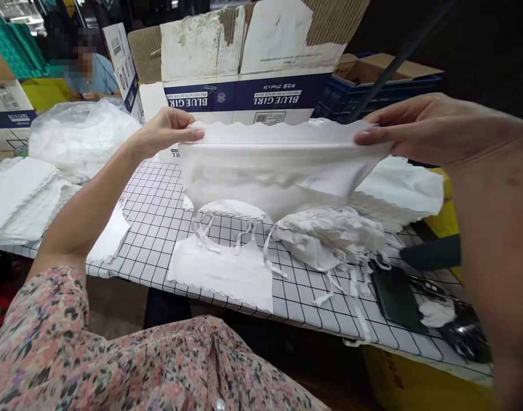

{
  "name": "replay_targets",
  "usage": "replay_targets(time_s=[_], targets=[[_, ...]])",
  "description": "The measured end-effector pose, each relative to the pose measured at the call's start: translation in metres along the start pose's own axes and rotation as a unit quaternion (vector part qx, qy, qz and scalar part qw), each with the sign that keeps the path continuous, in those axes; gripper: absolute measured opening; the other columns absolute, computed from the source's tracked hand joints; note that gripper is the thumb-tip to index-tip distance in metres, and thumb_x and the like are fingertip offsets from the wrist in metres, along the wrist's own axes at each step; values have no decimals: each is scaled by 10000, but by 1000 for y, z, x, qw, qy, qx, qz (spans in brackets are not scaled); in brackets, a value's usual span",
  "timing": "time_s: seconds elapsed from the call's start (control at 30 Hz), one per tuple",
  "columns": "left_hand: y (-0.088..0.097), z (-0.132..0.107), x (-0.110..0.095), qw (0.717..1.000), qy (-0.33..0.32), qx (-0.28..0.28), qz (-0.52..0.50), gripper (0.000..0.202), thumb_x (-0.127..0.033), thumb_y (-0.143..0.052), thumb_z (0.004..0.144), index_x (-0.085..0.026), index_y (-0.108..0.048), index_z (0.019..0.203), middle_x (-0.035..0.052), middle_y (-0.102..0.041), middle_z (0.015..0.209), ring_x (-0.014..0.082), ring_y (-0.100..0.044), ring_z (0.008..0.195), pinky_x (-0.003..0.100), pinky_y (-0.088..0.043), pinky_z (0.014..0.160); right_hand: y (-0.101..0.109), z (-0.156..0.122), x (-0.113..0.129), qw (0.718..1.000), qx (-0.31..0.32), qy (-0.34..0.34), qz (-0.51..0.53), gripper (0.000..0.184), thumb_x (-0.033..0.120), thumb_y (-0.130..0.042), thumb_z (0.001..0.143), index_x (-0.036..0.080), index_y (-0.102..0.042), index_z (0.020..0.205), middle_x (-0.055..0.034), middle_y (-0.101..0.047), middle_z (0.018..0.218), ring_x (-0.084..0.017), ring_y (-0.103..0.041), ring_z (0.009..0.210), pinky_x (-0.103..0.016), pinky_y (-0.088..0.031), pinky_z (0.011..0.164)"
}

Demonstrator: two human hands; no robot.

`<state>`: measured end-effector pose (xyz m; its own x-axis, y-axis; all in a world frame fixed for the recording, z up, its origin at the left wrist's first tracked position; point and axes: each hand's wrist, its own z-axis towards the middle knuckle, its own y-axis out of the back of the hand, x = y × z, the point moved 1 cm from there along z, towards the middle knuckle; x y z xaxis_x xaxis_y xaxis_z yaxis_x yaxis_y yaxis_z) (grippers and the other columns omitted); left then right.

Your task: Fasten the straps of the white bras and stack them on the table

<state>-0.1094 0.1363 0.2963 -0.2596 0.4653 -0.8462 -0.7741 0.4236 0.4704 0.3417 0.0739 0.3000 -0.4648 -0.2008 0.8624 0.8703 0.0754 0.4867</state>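
Beyond the tabletop [158,228], with its white cover ruled in a black grid, an open cardboard carton [261,100] printed BLUE GIRL stands with its flaps up. A blue plastic crate [372,94] sits off to the right, and a co-worker [92,77] in a pale blue shirt is at the far left.

Above the middle of the tabletop, the person holds up a white cotton camisole [278,171], its scalloped edge uppermost and its thin straps hanging toward the grid. The cloth looks light, soft and limp, so it would sag or bunch anywhere unsupported; the two ends of the scalloped edge are the natural places to take hold, and the loose straps could snag.

The grip is wide: the left hand [169,134] and right hand [436,128] are spread far apart, each pinching one end of that edge between thumb and fingers, with the cloth drawn nearly taut.

Below, a second white camisole [221,274] lies flat near the front edge, beside a crumpled heap of white garments [325,237]. A phone in a dark green case [396,297] lies toward the right edge, and folded white scalloped cloth [17,200] is stacked at the left edge.
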Motion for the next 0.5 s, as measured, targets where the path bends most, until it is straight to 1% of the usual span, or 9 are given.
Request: replay_targets(time_s=[0.1,0.2,0.23,0.27,0.3,0.37,0.4,0.43,0.5], targets=[[-15,10,0,999,-34,8,5,396,-489,-885,916,-153,-686,855,-4,-574,768,118,-622,832,242,-443,708,-25,11,1,998,29,-58,-24,468,552,-1096,569,219,-833,766,-95,-769,908,-200,-674,908,-424,-572,850],[-43,33,-6,996,-62,53,25,355,-434,-823,987,-112,-702,901,-4,-531,788,113,-611,864,258,-447,752,-79,27,15,996,87,7,6,625,567,-1092,555,268,-865,1054,-80,-800,1182,-246,-689,1158,-425,-583,1050],[-51,40,-8,995,-62,72,28,345,-414,-824,988,-96,-710,917,2,-535,799,116,-612,873,266,-449,763,-96,32,20,990,126,39,51,661,579,-1092,538,291,-853,1083,-55,-795,1197,-246,-692,1166,-416,-603,1039],[-57,45,-9,994,-57,90,28,341,-401,-840,975,-86,-718,929,7,-545,805,118,-615,871,272,-451,763,-110,37,24,980,164,66,92,612,595,-1074,575,293,-847,1057,-42,-795,1151,-234,-701,1115,-408,-619,1011],[-60,47,-9,993,-48,105,25,343,-394,-869,950,-83,-725,930,10,-558,804,120,-618,859,274,-455,754,-118,41,26,974,177,80,116,533,586,-1069,596,281,-839,967,-29,-789,1041,-207,-700,1012,-383,-629,951],[-60,43,-8,992,-24,120,10,367,-402,-933,882,-95,-733,906,14,-586,789,119,-623,811,268,-459,712,-121,47,26,975,163,86,123,430,536,-1072,624,254,-789,782,-5,-723,821,-151,-635,804,-333,-613,813],[-58,39,-8,993,-13,121,-1,383,-414,-954,855,-103,-734,891,16,-602,781,118,-626,785,265,-461,687,-119,49,25,979,146,79,115,420,506,-1081,619,249,-772,741,2,-698,774,-138,-607,758,-318,-600,768],[-56,34,-7,993,-6,117,-12,396,-430,-966,838,-110,-736,881,20,-619,774,119,-629,763,263,-464,667,-116,49,26,982,136,70,108,417,482,-1092,602,251,-782,758,1,-707,788,-138,-609,762,-310,-595,750],[-56,24,-8,994,-3,108,-36,420,-468,-971,823,-119,-744,883,27,-650,768,124,-642,742,259,-478,647,-117,46,30,982,145,50,108,490,471,-1110,560,273,-836,915,-10,-769,929,-165,-669,869,-304,-617,772]])
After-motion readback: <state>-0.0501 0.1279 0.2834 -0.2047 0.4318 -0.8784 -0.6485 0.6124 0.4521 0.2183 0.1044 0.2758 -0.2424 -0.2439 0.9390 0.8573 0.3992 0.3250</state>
